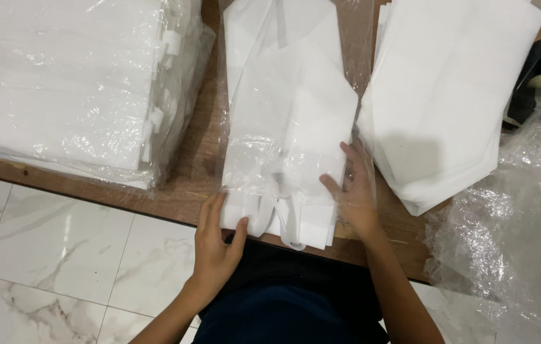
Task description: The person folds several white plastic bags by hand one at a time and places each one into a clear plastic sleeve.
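Presently a folded white fabric bag point(296, 114) lies inside a clear plastic sleeve point(245, 159) on the brown tabletop point(187, 191), its near end overhanging the front edge. The left hand point(216, 245) is placed at the near left corner, thumb on top and fingers point(210, 210) underneath, pinched on the bag's edge. The right hand point(353, 188) is laid flat on the right side, seemingly under the film, with its fingers point(350, 156) spread apart and pressing rather than clamped.

The step in hand is judged to be the seating of the bag within its sleeve. It would be done well if the film were held taut at the corner while the fabric is smoothed flat, so that the handles near the front edge are not bunched.

Both forearms are brought in from below, the left wrist bent upward, the right forearm angled inward. A wrapped stack point(60, 83) sits to the left, and a pile of white bags point(449, 89) just beside the right hand.
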